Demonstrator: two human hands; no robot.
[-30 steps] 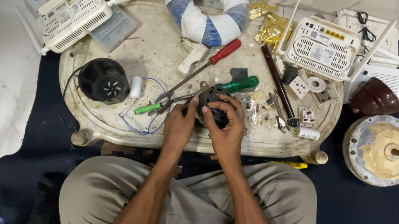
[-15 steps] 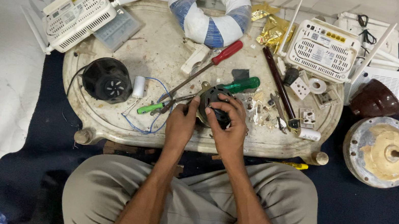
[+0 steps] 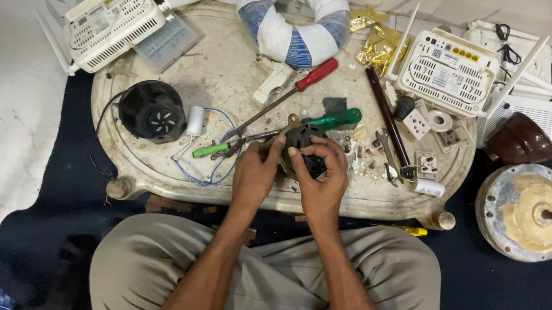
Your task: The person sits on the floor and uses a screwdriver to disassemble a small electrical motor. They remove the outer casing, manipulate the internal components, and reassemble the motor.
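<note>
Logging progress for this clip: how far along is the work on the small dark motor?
Done: a second black motor sits aside on the tray, wires trailing. In hand: the left hand and right hand both grip the small dark motor. Left: the red-handled screwdriver, green-handled screwdriver and loose small parts lie unused beside it.

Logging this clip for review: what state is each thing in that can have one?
left hand: gripping the small black motor
right hand: wrapped around the small black motor
small black motor: held just above the tray
red-handled screwdriver: lying loose on the tray
green-handled screwdriver: lying loose on the tray
large black motor: resting on the tray, untouched
tray: flat, cluttered
</note>
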